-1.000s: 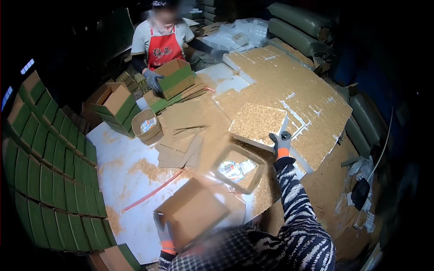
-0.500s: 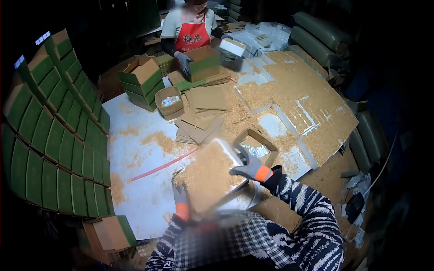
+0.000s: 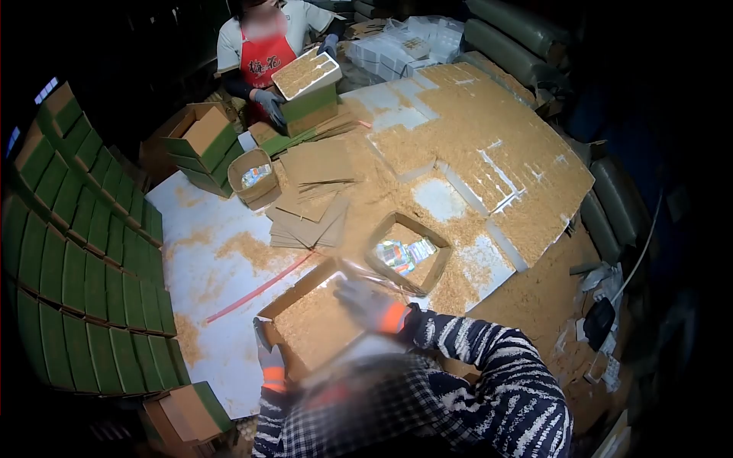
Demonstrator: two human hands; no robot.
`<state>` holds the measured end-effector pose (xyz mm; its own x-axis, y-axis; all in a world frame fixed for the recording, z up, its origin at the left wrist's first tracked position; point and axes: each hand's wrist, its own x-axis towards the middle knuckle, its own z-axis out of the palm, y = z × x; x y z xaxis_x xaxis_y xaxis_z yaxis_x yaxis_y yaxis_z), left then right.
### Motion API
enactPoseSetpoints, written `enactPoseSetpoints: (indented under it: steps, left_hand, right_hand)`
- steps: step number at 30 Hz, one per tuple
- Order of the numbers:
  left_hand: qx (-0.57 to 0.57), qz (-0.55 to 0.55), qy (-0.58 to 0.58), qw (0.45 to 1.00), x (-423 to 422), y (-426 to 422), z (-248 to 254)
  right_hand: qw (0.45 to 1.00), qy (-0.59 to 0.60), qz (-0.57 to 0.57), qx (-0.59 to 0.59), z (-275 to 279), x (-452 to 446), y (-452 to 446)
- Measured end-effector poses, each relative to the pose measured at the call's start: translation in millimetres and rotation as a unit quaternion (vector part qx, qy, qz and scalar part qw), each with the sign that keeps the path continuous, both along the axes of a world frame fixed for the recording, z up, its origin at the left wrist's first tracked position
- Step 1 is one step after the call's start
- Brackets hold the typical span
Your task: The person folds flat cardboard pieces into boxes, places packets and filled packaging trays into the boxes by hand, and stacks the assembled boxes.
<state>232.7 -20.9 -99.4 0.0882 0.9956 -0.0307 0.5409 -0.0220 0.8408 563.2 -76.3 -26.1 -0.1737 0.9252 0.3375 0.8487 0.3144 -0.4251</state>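
Note:
An open cardboard box (image 3: 299, 292) stands in front of me, with a sawdust-covered layer (image 3: 317, 324) inside and a strip of white edge at its far right. My left hand (image 3: 269, 353), in a grey glove with an orange cuff, grips the box's left side. Above the right part of the box is my right hand (image 3: 365, 304), fingers stretched out and somewhat blurred; whether it touches the sawdust I cannot tell. Just beyond it stands a second open box (image 3: 445, 267) holding colourful printed packets (image 3: 405, 254). My checked apron hides the near side of the first box.
Across the table a co-worker in a red apron (image 3: 267, 57) holds a sawdust-topped white tray (image 3: 307, 74) over a green box (image 3: 311, 108). Green boxes (image 3: 92, 290) are stacked at left. Cardboard sheets (image 3: 317, 164) and a small box of packets (image 3: 256, 191) lie mid-table; sawdust-covered trays (image 3: 519, 137) fill the right.
The sawdust-covered white block I held tilted in both hands is now down in the box. My right hand has moved left over it. The co-worker's white tray has come over the green box.

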Motion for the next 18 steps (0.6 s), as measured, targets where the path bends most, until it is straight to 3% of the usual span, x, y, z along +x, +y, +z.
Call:
enactPoseSetpoints:
  steps: [1, 3, 4, 6, 7, 8, 11, 13, 15, 16, 18]
  left_hand:
    - [-0.008, -0.018, -0.014, 1.000, -0.9, 1.5, 0.5]
    - [-0.016, -0.025, -0.022, 0.999, 4.9, 0.4, 13.9]
    - [0.039, -0.032, -0.002, 0.999, 17.4, 5.6, 36.4]
    - [0.145, -0.021, 0.067, 0.987, 46.7, 27.7, 69.0]
    - [0.147, -0.031, 0.126, 0.981, 64.6, 40.9, 90.0]
    - [0.138, -0.073, 0.099, 0.983, 76.3, 64.3, 90.3]
    - [0.006, -0.130, 0.044, 0.990, 131.9, 145.0, 59.4]
    - [-0.041, -0.165, 0.116, 0.979, 169.9, 200.8, 23.4]
    - [-0.103, -0.118, 0.176, 0.972, 211.7, 240.3, -2.1]
    - [-0.069, -0.315, 0.335, 0.885, 216.2, 271.4, -55.0]
    - [-0.025, -0.477, 0.501, 0.722, 233.0, 283.8, -59.9]
  right_hand:
    - [0.994, 0.112, 0.004, 0.014, 23.8, 14.7, 4.3]
    - [0.979, 0.152, -0.137, 0.022, -12.0, 71.5, 16.8]
    - [0.978, 0.108, -0.178, 0.025, -9.8, 100.8, 16.8]
    - [0.949, 0.014, -0.301, -0.095, -96.7, 167.2, 31.1]
    - [0.929, -0.031, -0.328, -0.168, -118.7, 184.3, 29.8]
    - [0.930, -0.073, -0.322, -0.164, -128.1, 189.6, 26.7]
    - [0.935, -0.095, -0.288, -0.184, -152.8, 197.8, 27.2]
    - [0.937, -0.085, -0.289, -0.174, -174.2, 199.9, 24.3]
    - [0.947, -0.041, -0.270, -0.168, -166.6, 201.9, 23.0]
    - [0.942, -0.026, -0.286, -0.174, -169.5, 203.7, 24.1]
    - [0.936, -0.016, -0.304, -0.177, -161.3, 200.2, 26.2]
